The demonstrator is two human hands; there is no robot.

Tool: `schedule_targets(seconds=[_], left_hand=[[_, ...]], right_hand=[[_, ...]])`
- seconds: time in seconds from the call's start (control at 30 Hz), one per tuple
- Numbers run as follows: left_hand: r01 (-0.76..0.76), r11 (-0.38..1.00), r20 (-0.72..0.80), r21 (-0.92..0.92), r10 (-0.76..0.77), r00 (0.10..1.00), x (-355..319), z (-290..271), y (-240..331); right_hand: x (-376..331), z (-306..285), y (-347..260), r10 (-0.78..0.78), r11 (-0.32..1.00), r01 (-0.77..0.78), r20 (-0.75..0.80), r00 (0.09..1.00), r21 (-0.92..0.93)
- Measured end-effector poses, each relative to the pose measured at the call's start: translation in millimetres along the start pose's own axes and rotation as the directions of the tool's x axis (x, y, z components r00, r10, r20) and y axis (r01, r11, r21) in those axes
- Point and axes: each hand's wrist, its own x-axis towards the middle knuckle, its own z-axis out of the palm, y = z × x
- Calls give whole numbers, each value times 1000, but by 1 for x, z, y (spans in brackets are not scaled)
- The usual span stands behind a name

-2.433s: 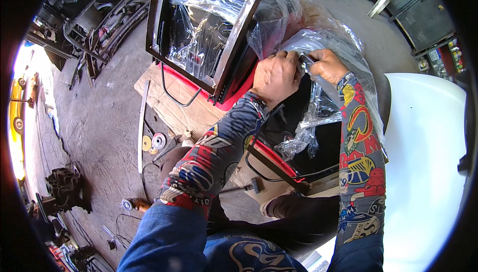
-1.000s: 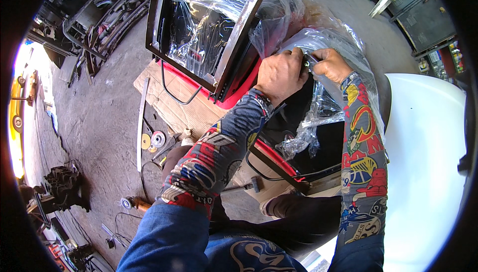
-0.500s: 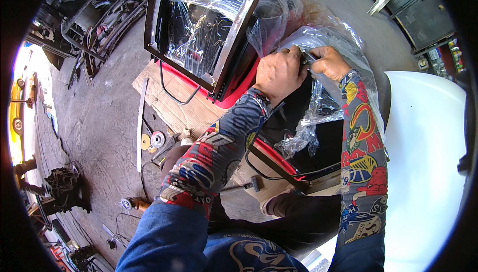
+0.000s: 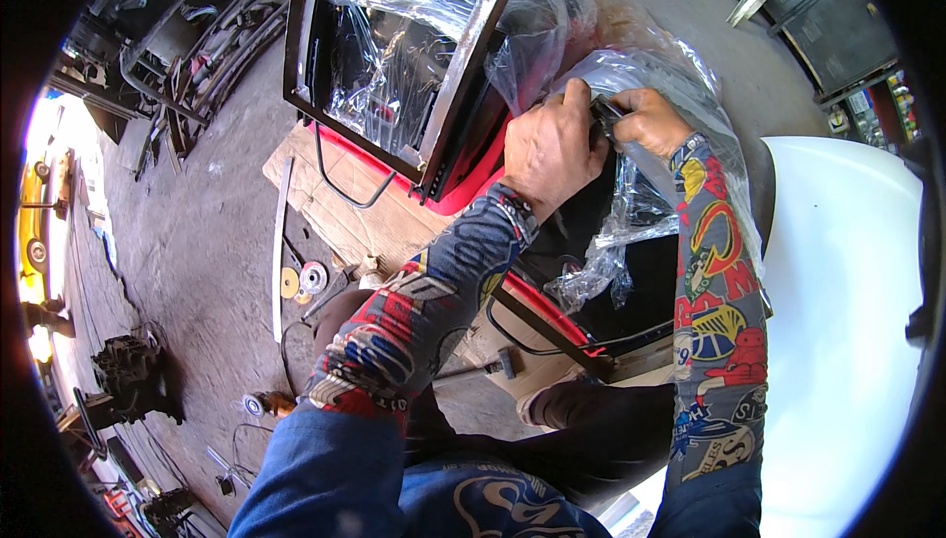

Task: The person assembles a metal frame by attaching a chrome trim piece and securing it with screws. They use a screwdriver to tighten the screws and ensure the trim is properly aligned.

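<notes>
Here's the right hand (image 4: 650,126), its grip pinching a small dark part (image 4: 602,116) at the fingertips! That part sits between both hands, over the seat's (image 4: 655,287) far end. The left hand (image 4: 548,149) curls just beside it; can't tell whether that grip pinches too. Clear plastic (image 4: 645,205) drapes the seat.

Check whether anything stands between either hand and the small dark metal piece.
Nothing visible does. The right hand pinches the small dark metal piece, and the left hand is right beside it, contact unclear. Clear plastic sheeting shows around the hands, but none visibly comes between.
</notes>
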Motion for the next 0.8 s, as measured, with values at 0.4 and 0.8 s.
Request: schedule_targets(seconds=[0.4, 0.8], left_hand=[[-136, 973, -73, 187, 152, 986, -5, 10, 1], [-139, 976, -52, 167, 150, 987, -3, 19, -3]], right_hand=[[4, 0, 5, -13, 1000, 13, 21, 1000, -7], [4, -2, 8, -50, 999, 50, 60, 997, 0]])
